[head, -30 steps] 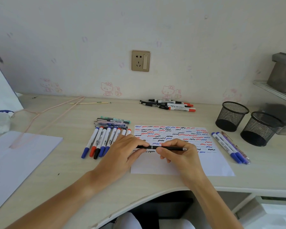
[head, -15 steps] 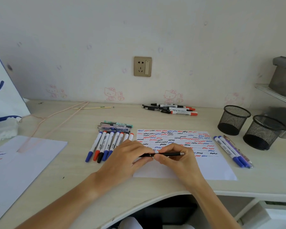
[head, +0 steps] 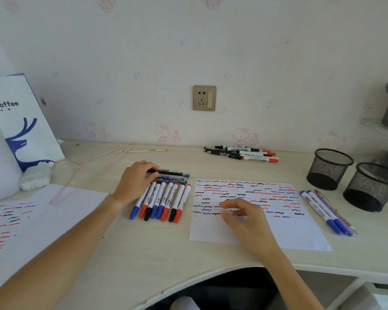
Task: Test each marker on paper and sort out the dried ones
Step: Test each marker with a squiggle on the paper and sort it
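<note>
Setting: pale wooden table [head: 143, 253] against a wall with faint cartoon-cat wallpaper and a brass socket [head: 204, 98].
Black pen: a second ago both hands held it level over the test sheet; now it lies on top of the thin pens stacked behind the marker row, left of the sheet, with the left hand [head: 134, 182] on its near end [head: 166, 172].
Left fingers: curled over the pen's end, thumb below; whether they grip it or are letting it go, I cannot tell.
Right hand [head: 244, 220]: off the pen now, hovering over the sheet with fingers loosely bent and apart, holding nothing.
Test sheet [head: 300, 233]: near the front edge of the table, its upper part packed with red, blue and black squiggles, the lower strip bare.
Marker row [head: 164, 201]: capped red, blue and black markers side by side, between the left hand and the sheet.
Other groups: blue markers [head: 323, 212] just right of the sheet; a further pile [head: 244, 153] at the back edge; two mesh cups [head: 329, 168] at the right end.
Meaning: this pen looks finished and filed; another one probably comes next.
Aside: a second scribbled sheet [head: 20, 220] and a coffee bag [head: 27, 121] at the left end.
</note>
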